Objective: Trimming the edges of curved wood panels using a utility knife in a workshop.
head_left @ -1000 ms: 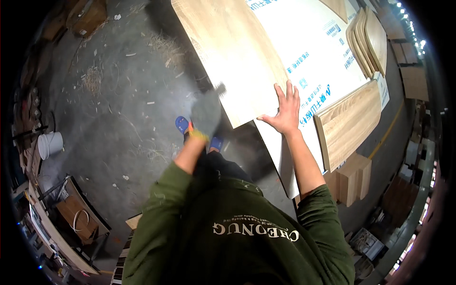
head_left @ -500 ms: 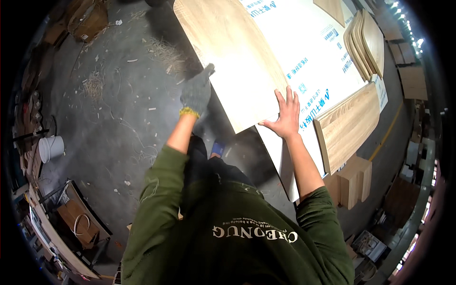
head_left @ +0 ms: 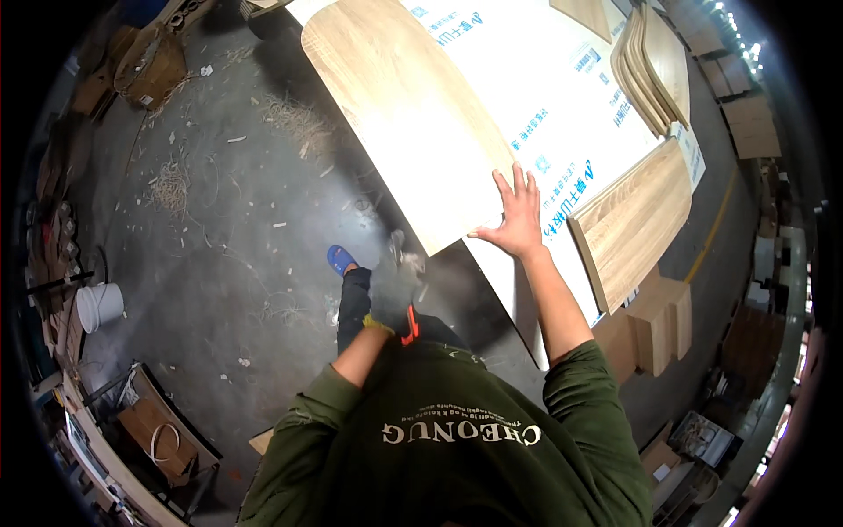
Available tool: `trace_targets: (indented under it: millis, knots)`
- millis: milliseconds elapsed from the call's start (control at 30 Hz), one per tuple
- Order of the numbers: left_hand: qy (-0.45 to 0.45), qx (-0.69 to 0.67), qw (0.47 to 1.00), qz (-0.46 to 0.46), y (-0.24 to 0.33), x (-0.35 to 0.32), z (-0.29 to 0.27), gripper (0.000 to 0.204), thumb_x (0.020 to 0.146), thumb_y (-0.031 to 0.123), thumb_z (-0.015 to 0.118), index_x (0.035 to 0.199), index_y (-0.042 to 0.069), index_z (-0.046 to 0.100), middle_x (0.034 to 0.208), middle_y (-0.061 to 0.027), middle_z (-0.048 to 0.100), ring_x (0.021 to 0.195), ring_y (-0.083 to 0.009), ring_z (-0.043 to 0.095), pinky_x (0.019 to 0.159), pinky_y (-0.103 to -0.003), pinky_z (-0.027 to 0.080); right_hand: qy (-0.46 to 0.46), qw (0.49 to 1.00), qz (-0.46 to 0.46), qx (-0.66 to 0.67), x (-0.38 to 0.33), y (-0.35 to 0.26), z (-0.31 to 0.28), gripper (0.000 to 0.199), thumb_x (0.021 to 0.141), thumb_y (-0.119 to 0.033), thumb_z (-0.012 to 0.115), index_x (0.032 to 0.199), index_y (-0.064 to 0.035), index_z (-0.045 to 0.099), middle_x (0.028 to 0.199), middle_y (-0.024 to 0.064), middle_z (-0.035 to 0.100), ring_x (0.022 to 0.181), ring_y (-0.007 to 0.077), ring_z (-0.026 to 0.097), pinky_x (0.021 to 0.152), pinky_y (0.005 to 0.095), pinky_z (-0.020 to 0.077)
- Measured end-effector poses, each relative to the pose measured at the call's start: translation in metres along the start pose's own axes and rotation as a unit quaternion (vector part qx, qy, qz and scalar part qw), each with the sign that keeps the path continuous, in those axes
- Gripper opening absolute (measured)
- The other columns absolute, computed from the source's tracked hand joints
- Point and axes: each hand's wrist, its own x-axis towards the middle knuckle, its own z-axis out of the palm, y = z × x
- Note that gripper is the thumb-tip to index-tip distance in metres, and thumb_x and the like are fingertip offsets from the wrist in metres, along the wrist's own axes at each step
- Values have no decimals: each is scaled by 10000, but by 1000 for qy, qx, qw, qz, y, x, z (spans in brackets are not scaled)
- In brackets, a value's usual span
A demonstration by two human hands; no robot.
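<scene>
Pressing our bare right hand (head_left: 516, 211), fingers spread flat and gripping nothing, on the near end of a pale wood-grain panel (head_left: 408, 105), we stand over a workbench at the upper centre of the frame. The panel lies across a white film-covered sheet (head_left: 562, 97), running from the top edge down to our palm, its near corner overhanging the grey concrete floor (head_left: 219, 246). Our gloved left hand (head_left: 399, 303) is a blur low at centre, near our trouser leg and blue shoe (head_left: 341, 259); we cannot tell whether it is open or closed, or what it touches. By our judgement the panel is laid on but not yet settled, with any squaring-up still to do. At right, a second wood-grain board (head_left: 637, 224) rests at the sheet's edge, and curved boards (head_left: 650, 75) are stacked at upper right. Shavings litter the floor; a white bucket (head_left: 98, 306) stands at far left.
</scene>
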Motion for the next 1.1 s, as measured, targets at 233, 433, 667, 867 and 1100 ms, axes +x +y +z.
trace_targets:
  millis: [233,433,667,867,1100]
  knots:
    - [20,-421,885,-199,-27,45,-25,389,911,165,547,1280,44,524,834,-49,651,625,-141,597,547,-290,499,-74,987,-144,-20,-24,-96,30,1027,771,-642,575,1489,-4,214,1564,220,155,1455,382,124,1145,589,105]
    - [-24,-568,727,-385,-85,-3,-95,202,934,242,574,1044,73,598,865,-116,662,596,-173,606,529,-315,519,-60,977,-202,-45,13,-138,34,756,821,-183,549,1490,-28,234,1569,172,175,1446,371,166,1151,547,174]
    - [-146,-560,714,-393,-60,-4,-108,158,963,252,529,988,102,571,775,-56,585,646,-189,608,605,-298,523,-47,963,-247,-96,70,-162,42,630,824,-127,490,1438,-44,377,1572,106,204,1449,357,165,1152,548,179]
    - [-35,-8,986,161,22,143,-130,359,950,201,480,1285,79,521,963,-126,650,810,-237,645,780,-358,531,-232,876,-410,-107,50,-145,26,654,818,-284,596,1422,-98,424,1510,119,346,1446,355,173,1155,565,157]
    - [-21,348,909,229,19,230,-107,457,867,65,468,1301,183,547,975,-163,670,868,-319,651,688,-442,508,28,1000,10,-7,15,-13,16,729,816,-446,644,1436,-151,400,1539,202,231,1424,429,170,1116,621,145]
